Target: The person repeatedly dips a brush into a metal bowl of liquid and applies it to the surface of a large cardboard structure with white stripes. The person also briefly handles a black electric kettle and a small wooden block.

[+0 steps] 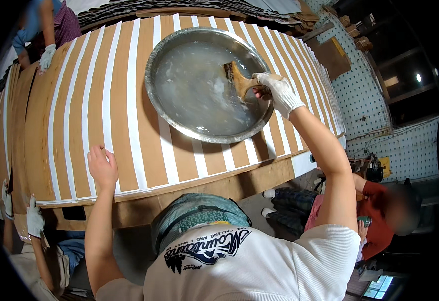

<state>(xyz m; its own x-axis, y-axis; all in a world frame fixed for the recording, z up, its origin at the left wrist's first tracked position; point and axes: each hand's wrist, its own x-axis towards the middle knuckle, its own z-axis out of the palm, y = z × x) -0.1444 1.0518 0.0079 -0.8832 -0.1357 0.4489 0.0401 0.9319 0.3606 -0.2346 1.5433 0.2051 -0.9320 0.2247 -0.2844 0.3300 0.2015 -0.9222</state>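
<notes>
My right hand (279,93), in a white glove with bare fingertips showing, is closed round the handle of a wide flat brush (240,84). The brush's dark, wet bristles are at the surface of cloudy greyish liquid in a big round metal basin (151,93). Bare and holding nothing, my left hand (102,168) rests loosely curled, its thumb apart from the fingers, near the front edge of the table. Beneath it and the basin lie overlapping brown sheets (147,145) with white strips between them.
Gloved hands (35,218) of a person show at the lower left, by the table's end. Another person's gloved hand (47,56) touches a brown board at the far left. A seated person in a red top (377,223) is to the right. Layered sheets (129,12) are stacked behind.
</notes>
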